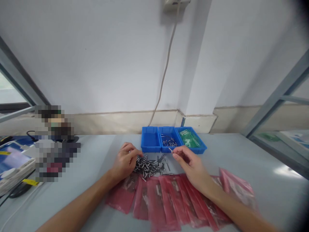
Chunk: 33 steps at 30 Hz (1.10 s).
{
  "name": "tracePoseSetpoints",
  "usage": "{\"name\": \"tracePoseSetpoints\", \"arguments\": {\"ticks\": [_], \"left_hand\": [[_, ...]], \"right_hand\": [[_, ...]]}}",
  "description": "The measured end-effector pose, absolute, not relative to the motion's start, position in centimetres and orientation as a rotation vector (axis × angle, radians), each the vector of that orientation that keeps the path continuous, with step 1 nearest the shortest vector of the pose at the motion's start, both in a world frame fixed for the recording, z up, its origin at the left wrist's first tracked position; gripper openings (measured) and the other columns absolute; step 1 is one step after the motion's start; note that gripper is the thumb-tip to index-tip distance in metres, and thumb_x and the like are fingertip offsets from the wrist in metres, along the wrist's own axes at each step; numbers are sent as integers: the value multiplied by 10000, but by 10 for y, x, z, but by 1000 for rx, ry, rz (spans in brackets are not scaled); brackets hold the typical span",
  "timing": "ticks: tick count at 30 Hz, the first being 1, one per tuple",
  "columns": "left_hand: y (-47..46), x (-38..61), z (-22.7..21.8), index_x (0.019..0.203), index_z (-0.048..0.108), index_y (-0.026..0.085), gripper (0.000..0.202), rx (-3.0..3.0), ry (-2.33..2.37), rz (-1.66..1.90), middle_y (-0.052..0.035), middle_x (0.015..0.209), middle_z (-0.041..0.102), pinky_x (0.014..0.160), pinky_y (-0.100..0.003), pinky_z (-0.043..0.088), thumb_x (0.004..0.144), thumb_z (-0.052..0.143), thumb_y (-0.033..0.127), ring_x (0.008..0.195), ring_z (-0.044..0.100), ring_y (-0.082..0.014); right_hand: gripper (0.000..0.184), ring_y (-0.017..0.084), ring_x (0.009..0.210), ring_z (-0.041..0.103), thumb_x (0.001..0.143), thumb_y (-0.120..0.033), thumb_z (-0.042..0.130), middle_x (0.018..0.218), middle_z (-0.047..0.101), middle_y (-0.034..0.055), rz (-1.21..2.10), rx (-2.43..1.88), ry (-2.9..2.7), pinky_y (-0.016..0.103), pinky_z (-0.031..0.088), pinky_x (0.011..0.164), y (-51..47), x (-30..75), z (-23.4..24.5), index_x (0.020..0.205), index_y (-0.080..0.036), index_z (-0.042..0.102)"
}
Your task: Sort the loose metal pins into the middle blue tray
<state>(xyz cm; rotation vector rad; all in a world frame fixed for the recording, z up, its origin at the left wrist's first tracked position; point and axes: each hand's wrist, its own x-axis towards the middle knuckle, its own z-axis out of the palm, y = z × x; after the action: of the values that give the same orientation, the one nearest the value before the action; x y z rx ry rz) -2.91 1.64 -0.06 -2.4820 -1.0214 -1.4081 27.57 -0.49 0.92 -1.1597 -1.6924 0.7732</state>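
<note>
Head cam here: we're pinching one thin, shiny metal pin [170, 149] between the thumb and forefinger of our right hand [190, 162], just in front of the middle blue plastic tray [169, 145]. Our left hand [125, 161] is curling its fingers together on the loose pile of pins [151, 166], and we can't tell if it's gripping any. Glossy pink bags [169, 199] are lying fanned out on the smooth grey table [241, 158], with a plain white wall [108, 64] standing behind.

The three trays [151, 141] at 12 o'clock are bright blue; the one at 1 o'clock holds green parts [190, 138]. The pins [149, 166] are silver and dark grey. The bags [166, 199] at 6 o'clock are translucent pink-red. The surface [96, 151] is pale grey.
</note>
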Motion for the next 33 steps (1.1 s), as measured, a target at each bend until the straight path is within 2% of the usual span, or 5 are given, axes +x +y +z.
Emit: {"name": "tracePoseSetpoints", "arguments": {"ticks": [4,9,16,27,33], "left_hand": [[18,-32,-4,783,745,213,390,-2490,-1153,-1394,-33,730,652,754,-327,515,963,456,23,771,612,-194],[18,-34,-10,629,638,203,341,-2554,-1201,-1345,23,574,579,569,-246,403,804,443,-14,536,542,-125],[18,-33,-11,632,654,207,337,-2545,-1196,-1284,27,553,555,565,-242,384,820,453,14,520,538,-125],[21,-39,-15,783,751,212,359,-2537,-1141,-1227,20,600,491,550,-228,390,918,466,43,518,479,-129],[18,-37,-8,1200,764,215,404,-2578,-1248,-1089,-2,743,665,643,-251,497,999,441,78,608,612,-144]], "right_hand": [[230,226,825,626,1055,-463,614,908,701,22,755,-1158,-1686,329,505,748,-4,276,8,1011,-252,695],[262,237,844,638,1062,-493,596,948,724,31,735,-1169,-1690,338,508,756,-2,277,6,1031,-256,704],[283,231,827,620,1070,-522,577,990,725,32,820,-1197,-1656,337,496,717,-1,278,2,1079,-268,702],[334,185,693,569,1118,-513,484,963,679,37,917,-1118,-1646,322,508,656,0,279,-1,1081,-248,685],[226,215,854,588,1116,-432,509,983,661,28,764,-1171,-1746,329,476,754,-8,275,9,1065,-251,634]]}}
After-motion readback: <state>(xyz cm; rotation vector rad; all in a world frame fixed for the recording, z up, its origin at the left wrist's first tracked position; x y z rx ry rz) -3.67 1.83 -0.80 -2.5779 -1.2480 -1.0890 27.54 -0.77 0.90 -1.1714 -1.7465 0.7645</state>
